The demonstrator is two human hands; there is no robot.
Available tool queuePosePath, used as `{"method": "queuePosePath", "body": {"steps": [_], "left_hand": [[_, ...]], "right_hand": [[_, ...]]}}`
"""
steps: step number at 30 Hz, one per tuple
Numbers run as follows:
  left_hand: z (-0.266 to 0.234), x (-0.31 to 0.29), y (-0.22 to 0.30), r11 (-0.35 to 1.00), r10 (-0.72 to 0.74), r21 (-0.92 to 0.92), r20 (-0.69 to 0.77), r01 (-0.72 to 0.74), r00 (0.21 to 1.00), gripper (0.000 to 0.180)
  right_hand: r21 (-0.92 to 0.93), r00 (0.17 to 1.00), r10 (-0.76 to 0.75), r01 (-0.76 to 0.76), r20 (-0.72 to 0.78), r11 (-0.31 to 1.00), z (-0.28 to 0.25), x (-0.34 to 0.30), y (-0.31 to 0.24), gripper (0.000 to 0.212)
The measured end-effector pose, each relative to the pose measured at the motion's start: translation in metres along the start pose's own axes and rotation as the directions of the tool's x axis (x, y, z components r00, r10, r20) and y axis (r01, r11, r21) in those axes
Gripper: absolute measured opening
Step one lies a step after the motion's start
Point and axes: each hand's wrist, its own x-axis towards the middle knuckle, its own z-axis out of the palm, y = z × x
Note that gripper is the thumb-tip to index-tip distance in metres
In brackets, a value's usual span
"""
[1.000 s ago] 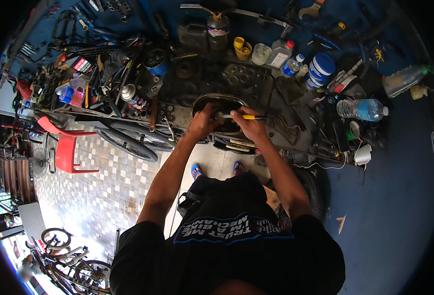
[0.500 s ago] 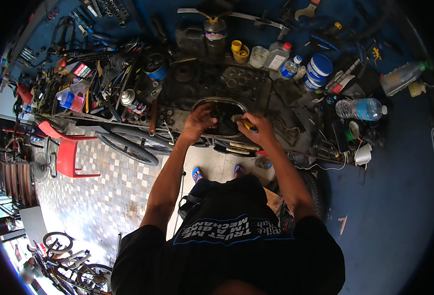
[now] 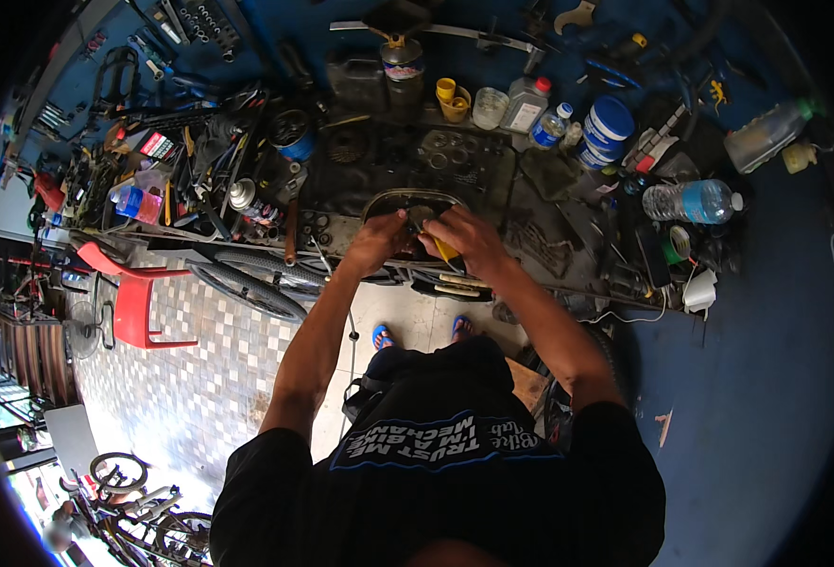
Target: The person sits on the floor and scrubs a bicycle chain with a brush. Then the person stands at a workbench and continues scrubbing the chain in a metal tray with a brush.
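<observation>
Both of my hands work over an oval tub (image 3: 462, 200) with a pale rim, at the bench's front edge. My right hand (image 3: 469, 236) is closed around a brush (image 3: 447, 249) with a yellow handle. Its tan bristle end (image 3: 421, 214) points toward my left hand. My left hand (image 3: 376, 242) is at the tub's left side with its fingers curled in. Whatever they hold looks dark and small and is mostly covered by the fingers. The inside of the tub is dark, so its contents cannot be made out.
Behind the tub, a dark tray (image 3: 488, 180) bears rings and small parts. Yellow cups (image 3: 454, 102), a grey bottle (image 3: 527, 106) and blue-and-white buckets (image 3: 607, 130) line the back. A spray can (image 3: 244, 197) stands left, near heaped tools. Below the bench edge is a bicycle tyre (image 3: 247, 288).
My right hand has moved left with the brush, closer to my left hand. The left fingers are now more tightly curled. The whole view has shifted slightly.
</observation>
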Motion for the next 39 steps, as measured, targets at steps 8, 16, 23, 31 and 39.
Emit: {"method": "queuePosePath", "body": {"steps": [8,16,23,31,39], "left_hand": [[0.013,-0.004,0.001,0.883,0.319,0.371,-0.022,-0.288,0.948,0.044],[-0.003,-0.005,0.002,0.961,0.220,-0.158,-0.061,-0.228,0.973,0.043],[0.005,-0.011,0.003,0.966,0.126,-0.207,-0.133,-0.152,0.983,0.043],[-0.007,-0.009,0.000,0.965,-0.011,-0.260,0.028,0.018,1.000,0.047],[0.016,-0.007,0.000,0.985,0.137,-0.093,-0.104,-0.146,0.985,0.041]], "right_hand": [[0.308,0.791,0.584,-0.610,0.184,0.730,0.024,0.013,0.014,0.033],[0.528,0.804,0.542,-0.579,0.243,0.622,0.006,-0.013,0.026,0.032],[0.173,0.950,0.225,-0.264,0.215,0.949,0.000,-0.025,0.024,0.021],[0.102,0.988,-0.149,0.152,-0.039,0.983,-0.009,0.008,0.000,0.023],[0.064,0.993,0.094,-0.089,-0.073,0.994,0.011,0.006,-0.005,0.024]]}}
